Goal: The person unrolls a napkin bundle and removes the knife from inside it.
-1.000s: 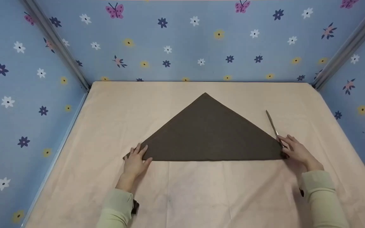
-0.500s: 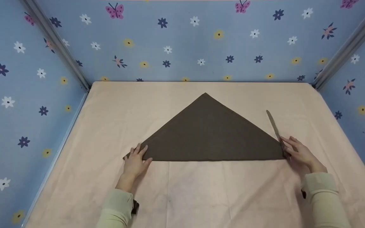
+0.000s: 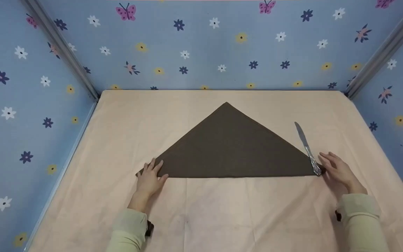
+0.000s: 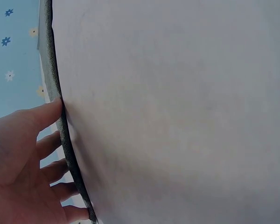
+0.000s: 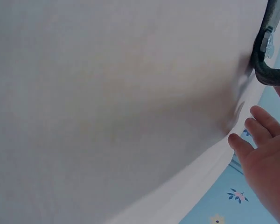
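Note:
A dark brown cloth napkin (image 3: 229, 147), folded into a triangle, lies with its long edge toward me. My left hand (image 3: 149, 180) rests on its left corner with spread fingers; in the left wrist view the fingertips touch the dark edge (image 4: 70, 154). A silver table knife (image 3: 304, 143) lies across the right end, its ornate handle on the cloth and its blade past the slanted edge. Beside the handle, my right hand (image 3: 338, 171) pinches the napkin's right tip. The right wrist view shows that tip (image 5: 270, 74) curled up at the fingers, the others (image 5: 259, 130) held away.
A pale pinkish tablecloth (image 3: 215, 213) with creases covers the table. Blue panels (image 3: 201, 42) patterned with flowers and butterflies stand at the back and both sides, with grey metal posts (image 3: 61, 45) in the corners.
My right hand has let go of the knife handle, which now lies on the napkin, and has moved slightly right to the napkin's tip. The left hand has stayed in place.

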Available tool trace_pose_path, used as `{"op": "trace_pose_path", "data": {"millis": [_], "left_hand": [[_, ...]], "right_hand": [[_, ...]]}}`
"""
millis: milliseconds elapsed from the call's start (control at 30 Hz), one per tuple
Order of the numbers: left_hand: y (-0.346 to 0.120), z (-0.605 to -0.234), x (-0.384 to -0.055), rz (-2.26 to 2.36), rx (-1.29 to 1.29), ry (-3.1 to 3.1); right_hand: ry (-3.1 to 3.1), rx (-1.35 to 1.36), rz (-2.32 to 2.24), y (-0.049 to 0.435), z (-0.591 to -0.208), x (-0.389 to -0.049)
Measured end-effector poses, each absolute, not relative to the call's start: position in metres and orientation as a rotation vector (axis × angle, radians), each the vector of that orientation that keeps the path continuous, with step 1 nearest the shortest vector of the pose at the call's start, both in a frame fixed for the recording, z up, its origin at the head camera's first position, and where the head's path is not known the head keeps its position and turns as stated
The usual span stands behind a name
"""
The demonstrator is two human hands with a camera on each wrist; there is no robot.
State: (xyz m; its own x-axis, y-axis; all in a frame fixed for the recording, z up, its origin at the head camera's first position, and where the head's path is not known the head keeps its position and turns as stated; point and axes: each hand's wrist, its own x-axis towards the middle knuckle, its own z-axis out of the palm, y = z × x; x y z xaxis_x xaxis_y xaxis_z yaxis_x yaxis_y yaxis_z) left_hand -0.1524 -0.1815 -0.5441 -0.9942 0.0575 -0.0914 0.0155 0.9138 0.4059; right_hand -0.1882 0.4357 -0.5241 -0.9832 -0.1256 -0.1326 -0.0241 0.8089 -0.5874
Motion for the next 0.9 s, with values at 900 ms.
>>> {"op": "trace_pose_path", "data": {"millis": [900], "left_hand": [[-0.181,-0.545,-0.152,0.616,0.044,2.974]], "right_hand": [[3.076,0.039,-0.852,0.441,-0.523,-0.177]]}}
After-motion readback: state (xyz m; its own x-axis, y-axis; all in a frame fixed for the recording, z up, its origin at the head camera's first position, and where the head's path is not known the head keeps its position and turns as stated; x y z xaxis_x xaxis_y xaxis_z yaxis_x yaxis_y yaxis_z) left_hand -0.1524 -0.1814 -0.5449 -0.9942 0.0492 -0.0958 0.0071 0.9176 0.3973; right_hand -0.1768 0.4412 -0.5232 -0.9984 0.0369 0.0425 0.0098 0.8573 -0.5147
